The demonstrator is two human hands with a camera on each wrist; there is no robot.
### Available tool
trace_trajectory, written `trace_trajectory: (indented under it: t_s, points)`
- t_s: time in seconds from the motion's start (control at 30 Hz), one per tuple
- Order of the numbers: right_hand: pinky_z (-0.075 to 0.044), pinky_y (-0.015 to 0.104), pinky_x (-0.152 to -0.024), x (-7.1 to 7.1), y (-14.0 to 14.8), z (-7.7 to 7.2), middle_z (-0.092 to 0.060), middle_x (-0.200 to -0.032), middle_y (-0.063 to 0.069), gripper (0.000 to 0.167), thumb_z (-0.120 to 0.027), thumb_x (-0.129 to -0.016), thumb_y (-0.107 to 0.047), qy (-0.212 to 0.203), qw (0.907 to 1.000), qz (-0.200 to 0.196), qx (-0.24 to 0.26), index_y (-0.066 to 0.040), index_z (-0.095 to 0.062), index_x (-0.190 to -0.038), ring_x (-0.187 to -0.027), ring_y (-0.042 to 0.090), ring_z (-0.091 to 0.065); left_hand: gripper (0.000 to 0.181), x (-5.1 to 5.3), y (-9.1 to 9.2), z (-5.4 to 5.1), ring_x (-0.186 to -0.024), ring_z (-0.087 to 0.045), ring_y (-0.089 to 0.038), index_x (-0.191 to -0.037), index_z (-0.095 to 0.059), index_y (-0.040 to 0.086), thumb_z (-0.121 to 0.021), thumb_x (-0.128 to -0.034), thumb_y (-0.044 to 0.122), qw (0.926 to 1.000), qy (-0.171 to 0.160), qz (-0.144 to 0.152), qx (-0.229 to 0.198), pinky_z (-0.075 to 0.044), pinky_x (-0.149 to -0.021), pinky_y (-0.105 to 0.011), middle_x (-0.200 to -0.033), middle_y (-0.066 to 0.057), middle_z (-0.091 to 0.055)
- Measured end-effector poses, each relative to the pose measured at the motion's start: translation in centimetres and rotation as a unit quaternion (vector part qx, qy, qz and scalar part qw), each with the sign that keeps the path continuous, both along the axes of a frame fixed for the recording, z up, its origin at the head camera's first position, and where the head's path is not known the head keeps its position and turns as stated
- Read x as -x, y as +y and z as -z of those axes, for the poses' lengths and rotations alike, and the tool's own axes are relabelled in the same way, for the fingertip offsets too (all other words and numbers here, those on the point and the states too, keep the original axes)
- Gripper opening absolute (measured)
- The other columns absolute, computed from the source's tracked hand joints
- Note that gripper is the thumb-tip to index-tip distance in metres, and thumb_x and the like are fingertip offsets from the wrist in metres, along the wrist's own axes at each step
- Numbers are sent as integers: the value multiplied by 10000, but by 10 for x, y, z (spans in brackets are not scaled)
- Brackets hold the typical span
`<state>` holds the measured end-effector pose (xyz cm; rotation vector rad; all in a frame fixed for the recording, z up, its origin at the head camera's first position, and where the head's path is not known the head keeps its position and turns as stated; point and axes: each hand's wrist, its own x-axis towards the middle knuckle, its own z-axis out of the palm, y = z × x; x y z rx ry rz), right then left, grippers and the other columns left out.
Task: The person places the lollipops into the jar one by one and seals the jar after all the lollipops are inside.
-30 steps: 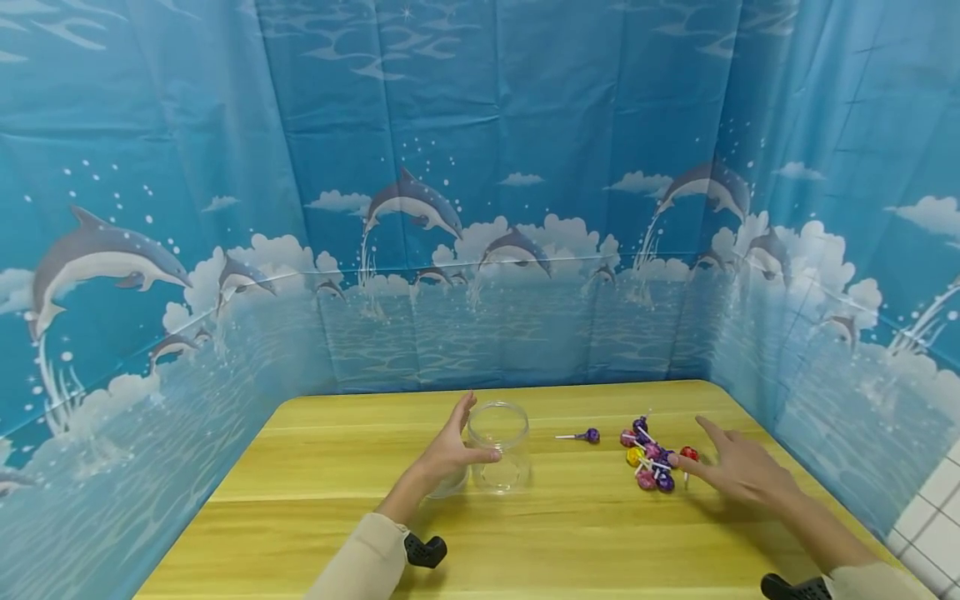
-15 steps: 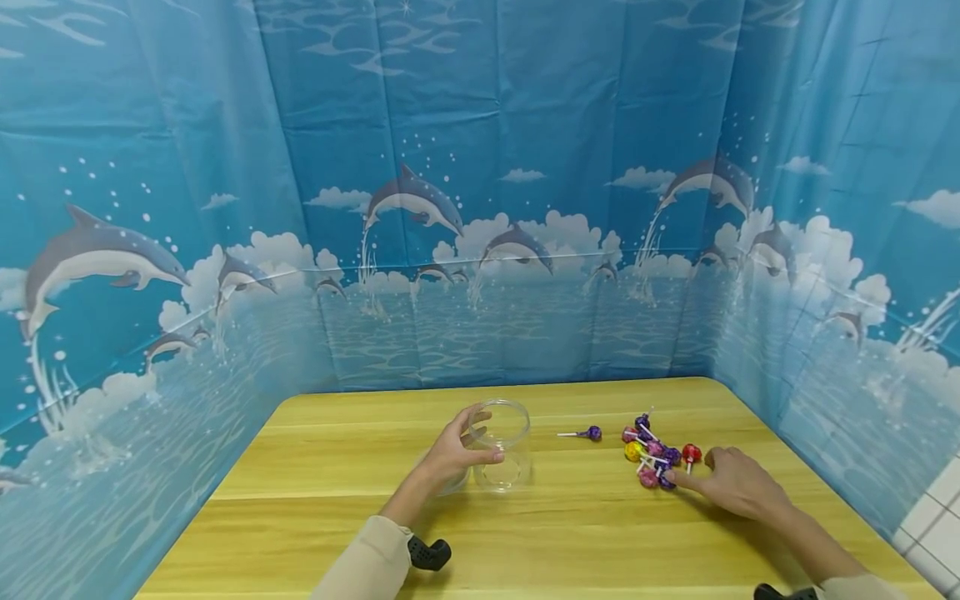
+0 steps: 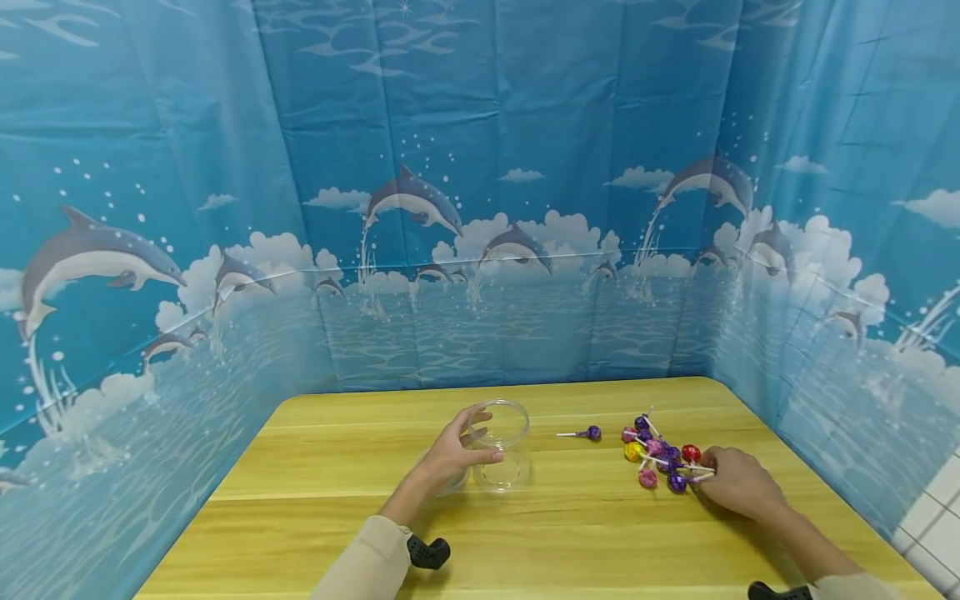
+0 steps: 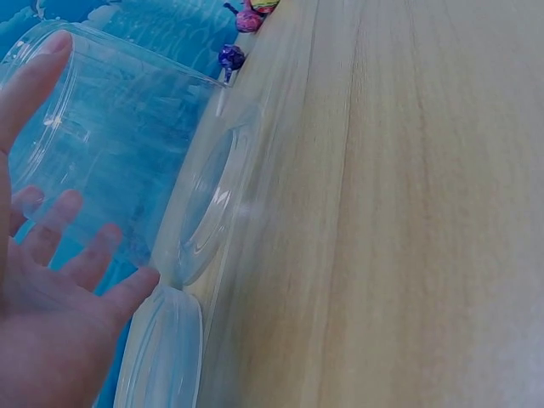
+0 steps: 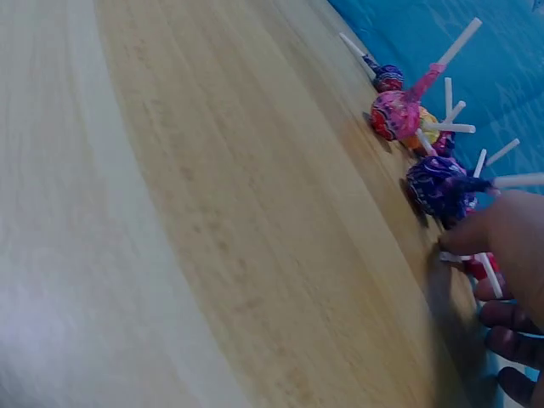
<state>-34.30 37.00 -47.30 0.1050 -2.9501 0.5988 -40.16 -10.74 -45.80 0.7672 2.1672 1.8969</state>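
In the head view my left hand (image 3: 452, 454) holds a clear plastic jar (image 3: 501, 473) by its side, thumb in front and fingers behind. The left wrist view shows the tilted jar (image 4: 127, 144) beside a clear round lid (image 4: 161, 353). At the right, my right hand (image 3: 742, 482) reaches low over the table beside a cluster of wrapped lollipops (image 3: 654, 448). Its thumb lies close by a purple lollipop (image 5: 442, 185) in the right wrist view. The other fingers are curled, near a red lollipop (image 5: 480, 267). Whether they pinch a stick is unclear.
A single purple lollipop (image 3: 593, 433) lies between the jar and the cluster, its stick pointing left. The wooden table (image 3: 570, 542) meets a blue dolphin-print curtain (image 3: 480, 333) along its back edge. White tiles (image 3: 926, 517) show at the far right.
My right hand has come down and drawn its fingers in beside the cluster. A purple lollipop has shifted a little right, with sticks now pointing toward the hand. The jar stays put.
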Motion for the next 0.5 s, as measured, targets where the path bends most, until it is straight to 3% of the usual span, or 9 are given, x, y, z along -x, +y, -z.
trace_trajectory:
  t_s: [0.17,0.33,0.5]
  points:
    - [-522,543,-682,1,0,3,-679,-909,121,228,-682,-893,-133,11,9996,224,185,59,-669,-1015,-812,342,-640,890,1,0,0,-1476,-303,-460,-1632,-307,203,-832,-914,196,10000,-36,68,-9,-419,-1084,-537,-1614,-211,-321]
    - [-468,443,-601,-1,0,4,-654,-831,65,179,-611,-943,-90,137,9978,426,494,70,-680,-984,-713,264,-576,887,-1,0,0,-1477,-308,-453,-1632,-305,210,-830,-917,199,10000,-47,51,30,-420,-1084,-536,-1611,-170,-344]
    - [-398,386,-588,-2,2,7,-650,-803,95,171,-595,-945,-38,572,9952,389,694,101,-692,-969,-675,251,-511,887,0,0,0,-1481,-305,-443,-1634,-298,213,-826,-921,216,9999,-52,73,69,-420,-1085,-533,-1608,-128,-356]
